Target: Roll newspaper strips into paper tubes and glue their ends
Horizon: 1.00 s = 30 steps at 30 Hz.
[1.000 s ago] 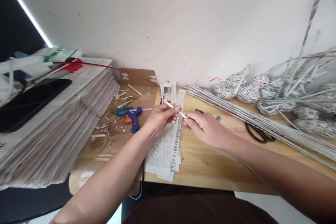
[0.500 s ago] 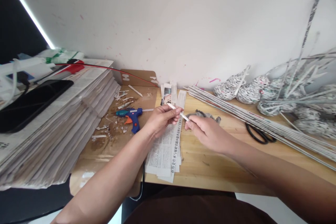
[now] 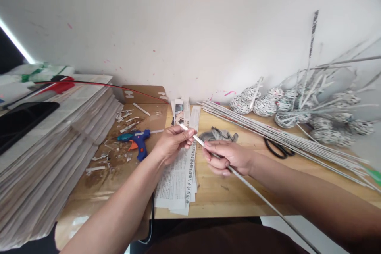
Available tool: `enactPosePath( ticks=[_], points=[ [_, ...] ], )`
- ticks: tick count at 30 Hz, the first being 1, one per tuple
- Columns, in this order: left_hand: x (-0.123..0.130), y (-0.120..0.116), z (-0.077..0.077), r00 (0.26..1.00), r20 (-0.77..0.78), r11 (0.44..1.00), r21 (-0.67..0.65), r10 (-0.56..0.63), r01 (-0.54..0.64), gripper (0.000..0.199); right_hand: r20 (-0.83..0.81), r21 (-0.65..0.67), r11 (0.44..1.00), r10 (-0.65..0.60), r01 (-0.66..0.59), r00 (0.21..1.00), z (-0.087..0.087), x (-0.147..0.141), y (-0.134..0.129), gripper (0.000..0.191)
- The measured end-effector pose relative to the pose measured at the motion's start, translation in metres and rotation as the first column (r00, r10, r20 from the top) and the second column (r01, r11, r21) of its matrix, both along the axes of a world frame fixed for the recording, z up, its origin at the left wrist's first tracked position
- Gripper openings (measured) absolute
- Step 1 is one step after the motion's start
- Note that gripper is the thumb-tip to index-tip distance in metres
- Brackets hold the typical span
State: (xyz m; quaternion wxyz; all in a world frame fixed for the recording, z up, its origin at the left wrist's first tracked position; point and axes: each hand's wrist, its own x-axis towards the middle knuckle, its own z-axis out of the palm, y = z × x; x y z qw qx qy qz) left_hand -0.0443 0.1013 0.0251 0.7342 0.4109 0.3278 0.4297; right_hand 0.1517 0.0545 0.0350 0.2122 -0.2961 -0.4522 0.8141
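Note:
A thin rolled newspaper stick point(image 3: 256, 192) slants from the lower right up to my two hands, above the bench. My left hand point(image 3: 175, 143) pinches its pale upper end between thumb and fingers. A little lower, my right hand point(image 3: 228, 156) wraps around the same stick, with a short length showing between the hands. Beneath my left hand lie several printed newspaper strips point(image 3: 175, 188) on the wood. Just behind my right hand is a crumpled grey cloth point(image 3: 218, 135).
A blue glue gun point(image 3: 141, 143) rests on stained cardboard point(image 3: 104, 186) among paper scraps. Stacked newspaper strips point(image 3: 59, 166) bear a black phone point(image 3: 26, 121) at left. A bundle of paper sticks point(image 3: 253, 129), black-handled scissors point(image 3: 278, 149) and woven paper gourds point(image 3: 264, 105) stand right.
The view has turned to the right. My right hand's grip has shifted, and the stick's long lower part now shows running down past it to the lower right.

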Motion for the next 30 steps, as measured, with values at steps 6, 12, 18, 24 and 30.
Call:
enactPosePath(
  ticks=[6, 12, 18, 24, 30],
  points=[
    [-0.002, 0.004, 0.0, 0.983, 0.011, 0.983, -0.011, 0.182, -0.182, 0.026, 0.479, 0.384, 0.923, -0.177, -0.024, 0.86, 0.02, 0.019, -0.013, 0.039],
    [-0.002, 0.008, 0.0, 0.9, 0.075, 0.903, -0.027, 0.43, -0.429, 0.032, 0.625, 0.721, 0.676, -0.54, -0.152, 0.564, 0.045, 0.069, -0.022, 0.037],
    [-0.003, 0.01, -0.005, 0.903, 0.061, 0.905, -0.04, 0.426, -0.424, 0.045, 0.521, 0.848, 0.475, -0.826, -0.234, 0.212, 0.034, 0.115, -0.004, 0.035],
    [-0.005, 0.014, -0.004, 0.869, 0.118, 0.877, -0.031, 0.48, -0.48, 0.038, 0.443, 0.765, 0.422, -0.893, -0.486, -0.077, 0.009, 0.15, 0.026, 0.039],
    [-0.004, 0.013, 0.002, 0.822, 0.15, 0.836, -0.066, 0.549, -0.546, 0.045, 0.317, 0.715, 0.346, -0.935, -0.607, -0.16, -0.003, 0.136, 0.031, 0.034]
  ],
)
